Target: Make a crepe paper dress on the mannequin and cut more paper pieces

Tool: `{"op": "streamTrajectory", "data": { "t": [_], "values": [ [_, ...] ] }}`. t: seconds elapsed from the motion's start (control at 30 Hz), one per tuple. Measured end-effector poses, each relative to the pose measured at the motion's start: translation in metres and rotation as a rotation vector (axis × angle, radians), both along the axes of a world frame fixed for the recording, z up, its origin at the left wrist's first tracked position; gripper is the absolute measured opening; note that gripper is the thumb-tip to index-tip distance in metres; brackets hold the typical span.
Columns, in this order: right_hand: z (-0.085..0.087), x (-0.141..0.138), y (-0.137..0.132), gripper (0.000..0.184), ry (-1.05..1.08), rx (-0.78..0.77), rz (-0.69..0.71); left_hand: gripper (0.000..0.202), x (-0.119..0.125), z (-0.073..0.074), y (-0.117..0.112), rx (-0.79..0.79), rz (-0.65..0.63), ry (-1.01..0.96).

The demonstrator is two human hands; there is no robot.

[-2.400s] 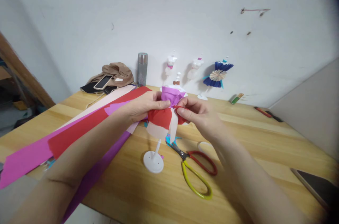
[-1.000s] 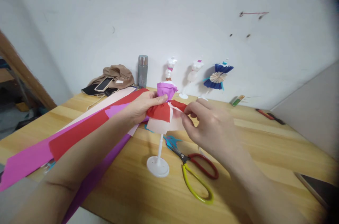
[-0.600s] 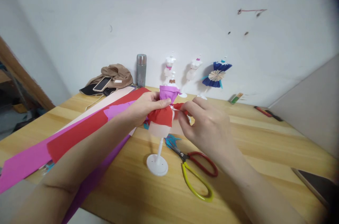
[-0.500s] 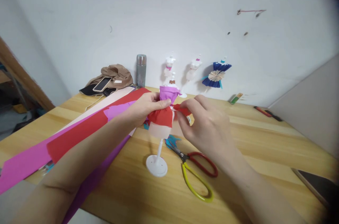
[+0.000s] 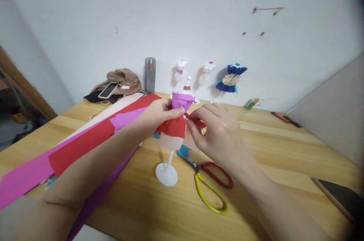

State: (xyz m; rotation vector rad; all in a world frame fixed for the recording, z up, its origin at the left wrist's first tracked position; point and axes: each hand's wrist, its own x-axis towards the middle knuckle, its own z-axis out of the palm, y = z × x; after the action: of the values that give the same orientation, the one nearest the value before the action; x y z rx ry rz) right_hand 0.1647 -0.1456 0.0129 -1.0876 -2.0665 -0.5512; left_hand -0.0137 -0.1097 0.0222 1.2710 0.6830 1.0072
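A small white mannequin stand [image 5: 166, 174] rises from the wooden table [image 5: 284, 146], dressed in a purple paper top [image 5: 182, 101] and a red and pale pink paper skirt [image 5: 172, 131]. My left hand [image 5: 155, 115] pinches the paper at the figure's waist. My right hand [image 5: 218, 136] grips the red paper edge on the right side of the waist. Red and yellow handled scissors [image 5: 210, 184] lie just below my right hand.
Long sheets of red, pink and purple paper [image 5: 82, 144] stretch across the left of the table. At the back stand a steel flask [image 5: 149, 75], a cap with a phone [image 5: 118, 83], two bare mannequins and one in a blue dress [image 5: 231, 79]. A tablet [image 5: 338, 197] lies at right.
My right hand has shifted along the skirt's right side and now pinches the red edge close to the waist. My left hand has kept its hold at the waist.
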Motion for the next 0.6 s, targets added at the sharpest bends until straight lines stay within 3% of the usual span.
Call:
{"op": "streamTrajectory", "data": {
  "t": [0.37, 0.6],
  "values": [
    [0.009, 0.002, -0.004, 0.018, 0.197, -0.22, 0.172, 0.051, -0.003, -0.001, 0.004, -0.001, -0.041, -0.001],
    [0.008, 0.003, 0.0, 0.019, 0.246, -0.229, 0.114, 0.038, 0.0, -0.001, 0.0, 0.09, 0.027, 0.124]
  ]
}}
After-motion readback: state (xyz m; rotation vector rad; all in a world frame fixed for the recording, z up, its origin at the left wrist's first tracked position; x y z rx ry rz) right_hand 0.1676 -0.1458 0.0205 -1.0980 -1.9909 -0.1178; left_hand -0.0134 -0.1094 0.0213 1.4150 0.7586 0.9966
